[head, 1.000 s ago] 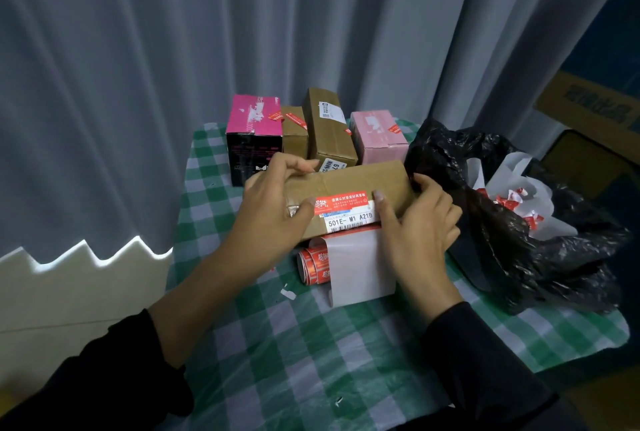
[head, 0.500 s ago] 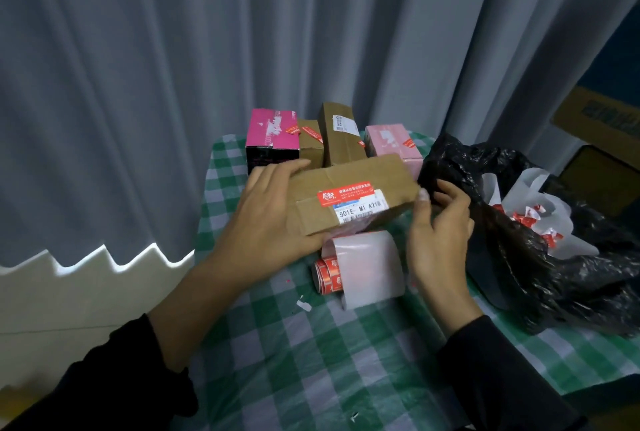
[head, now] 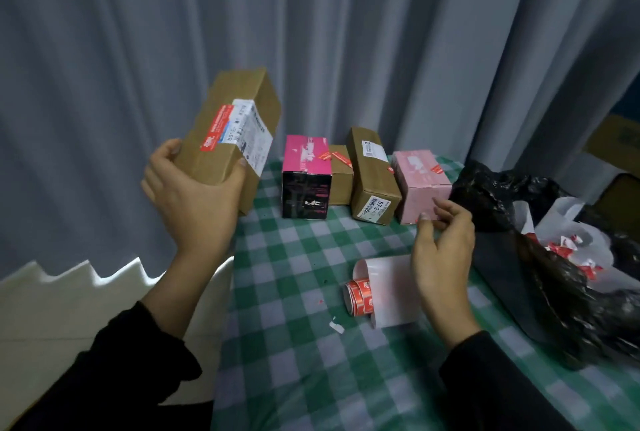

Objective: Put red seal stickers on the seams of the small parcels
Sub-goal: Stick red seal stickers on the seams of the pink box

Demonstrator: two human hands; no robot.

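We wear a black long-sleeved top. Our left sleeve [head: 114, 368], coming in from seven o'clock, ends in a loose, rumpled cuff partway up the forearm. Our right sleeve [head: 498, 382], from five o'clock, ends closer to the wrist. Our left hand [head: 194, 202] and right hand [head: 443, 250] are bare.

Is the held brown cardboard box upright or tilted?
Tilted: the left hand grips the brown cardboard box in the air, far end raised.

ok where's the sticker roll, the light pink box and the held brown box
sticker roll [head: 360, 297]: head view, red rolled end
light pink box [head: 419, 167]: head view, top face
held brown box [head: 228, 133]: head view, labelled face
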